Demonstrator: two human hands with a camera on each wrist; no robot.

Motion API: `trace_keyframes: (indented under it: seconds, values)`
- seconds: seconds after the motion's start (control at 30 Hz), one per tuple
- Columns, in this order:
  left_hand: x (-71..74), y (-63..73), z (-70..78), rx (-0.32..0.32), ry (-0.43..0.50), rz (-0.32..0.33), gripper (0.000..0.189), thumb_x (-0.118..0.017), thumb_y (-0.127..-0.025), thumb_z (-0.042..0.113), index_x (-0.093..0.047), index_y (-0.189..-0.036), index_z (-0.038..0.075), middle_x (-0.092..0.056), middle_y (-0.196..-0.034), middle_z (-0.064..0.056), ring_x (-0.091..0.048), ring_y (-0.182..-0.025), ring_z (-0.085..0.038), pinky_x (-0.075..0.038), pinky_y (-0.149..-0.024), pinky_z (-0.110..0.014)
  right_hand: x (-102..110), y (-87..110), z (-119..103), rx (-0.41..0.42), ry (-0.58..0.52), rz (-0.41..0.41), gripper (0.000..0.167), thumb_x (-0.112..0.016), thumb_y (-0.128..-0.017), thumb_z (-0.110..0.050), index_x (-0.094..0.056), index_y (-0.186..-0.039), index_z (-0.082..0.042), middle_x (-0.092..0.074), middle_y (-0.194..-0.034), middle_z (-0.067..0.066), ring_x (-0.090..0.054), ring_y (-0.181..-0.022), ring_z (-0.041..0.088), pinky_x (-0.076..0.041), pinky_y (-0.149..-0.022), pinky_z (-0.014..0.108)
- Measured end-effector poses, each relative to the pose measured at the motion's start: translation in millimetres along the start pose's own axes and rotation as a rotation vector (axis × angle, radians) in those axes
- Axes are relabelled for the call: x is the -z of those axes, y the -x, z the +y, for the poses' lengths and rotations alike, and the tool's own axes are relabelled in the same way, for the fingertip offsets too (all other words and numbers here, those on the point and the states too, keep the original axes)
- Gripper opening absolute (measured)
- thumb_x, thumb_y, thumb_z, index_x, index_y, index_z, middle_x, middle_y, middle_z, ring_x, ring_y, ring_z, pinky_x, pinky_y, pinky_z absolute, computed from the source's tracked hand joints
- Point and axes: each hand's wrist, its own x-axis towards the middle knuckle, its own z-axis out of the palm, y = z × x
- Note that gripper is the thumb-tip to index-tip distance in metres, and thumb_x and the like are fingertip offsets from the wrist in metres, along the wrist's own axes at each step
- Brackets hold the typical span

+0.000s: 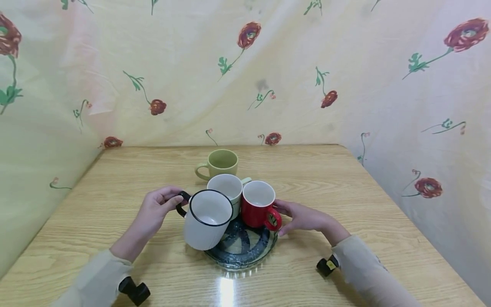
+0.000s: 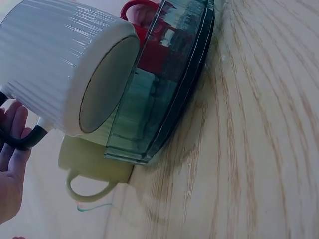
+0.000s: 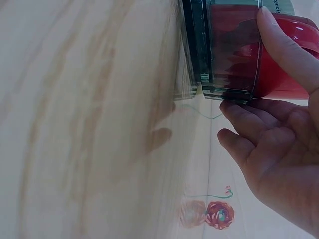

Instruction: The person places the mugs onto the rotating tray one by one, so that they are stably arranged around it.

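My left hand (image 1: pixel 163 204) grips the black handle (image 2: pixel 31 138) of a white ribbed mug (image 1: pixel 205 230) with a black rim. That mug is tilted, its base at the left edge of a round glass dish (image 1: pixel 245 258). Inside the dish stand a red mug (image 1: pixel 255 213) and a pale mug (image 1: pixel 226 184), side by side. My right hand (image 1: pixel 303 216) is at the dish's right side, beside the red mug. In the right wrist view its thumb lies along the dish's rim near the red handle, and its other fingertips are at the dish's side.
An olive-green mug (image 1: pixel 223 164) stands on the wooden table (image 1: pixel 307 170) behind the dish, its handle to the left. A flower-patterned cloth (image 1: pixel 192 85) hangs behind the table and along its sides.
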Motion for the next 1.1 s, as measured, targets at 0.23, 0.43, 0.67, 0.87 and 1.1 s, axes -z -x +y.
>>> trace_keyframes:
  seconds: [0.23,0.43,0.67,0.87,1.1]
  values:
    - [-3.9,0.0,-3.3,-0.043,0.058,-0.045,0.009,-0.060,-0.094,0.006,-0.066,-0.099,0.010,-0.072,-0.087,0.018,-0.069,-0.083,0.000,-0.056,-0.080,-0.014,0,-0.9,0,-0.003,0.007,-0.002,0.102,-0.082,-0.077,-0.016,-0.017,-0.152,0.005,-0.024,-0.158,0.024,-0.028,-0.144,0.043,-0.026,-0.117,0.058]
    - [-9.5,-2.6,-6.3,-0.088,0.062,-0.086,0.013,-0.060,-0.094,0.007,-0.066,-0.102,-0.001,-0.072,-0.091,0.018,-0.069,-0.086,0.001,-0.056,-0.081,-0.014,1,-1.1,0,-0.008,0.007,-0.003,0.102,-0.082,-0.077,-0.017,-0.017,-0.152,0.005,-0.024,-0.158,0.024,-0.028,-0.144,0.043,-0.026,-0.117,0.057]
    - [-16.8,-5.1,-9.0,-0.107,0.059,-0.110,0.026,-0.059,-0.094,0.005,-0.058,-0.105,-0.019,-0.073,-0.092,0.019,-0.068,-0.087,0.001,-0.056,-0.081,-0.015,1,-1.9,-1,-0.001,0.001,-0.006,0.102,-0.082,-0.076,-0.018,-0.017,-0.152,0.006,-0.025,-0.158,0.025,-0.029,-0.144,0.043,-0.026,-0.117,0.057]
    - [-21.1,-5.8,-10.5,-0.096,0.063,-0.128,0.028,-0.061,-0.093,0.006,-0.058,-0.106,-0.019,-0.074,-0.094,0.018,-0.068,-0.090,0.000,-0.057,-0.081,-0.017,2,-2.6,0,0.003,-0.001,-0.015,0.103,-0.082,-0.077,-0.019,-0.016,-0.152,0.006,-0.024,-0.158,0.024,-0.027,-0.144,0.043,-0.025,-0.117,0.058]
    - [-26.2,-4.6,-12.3,-0.082,0.058,-0.137,0.032,-0.061,-0.093,0.007,-0.057,-0.109,-0.020,-0.073,-0.094,0.019,-0.068,-0.090,0.001,-0.056,-0.080,-0.016,3,-3.5,1,0.004,-0.010,-0.021,0.103,-0.081,-0.077,-0.019,-0.015,-0.152,0.005,-0.023,-0.158,0.024,-0.027,-0.144,0.043,-0.024,-0.118,0.058]
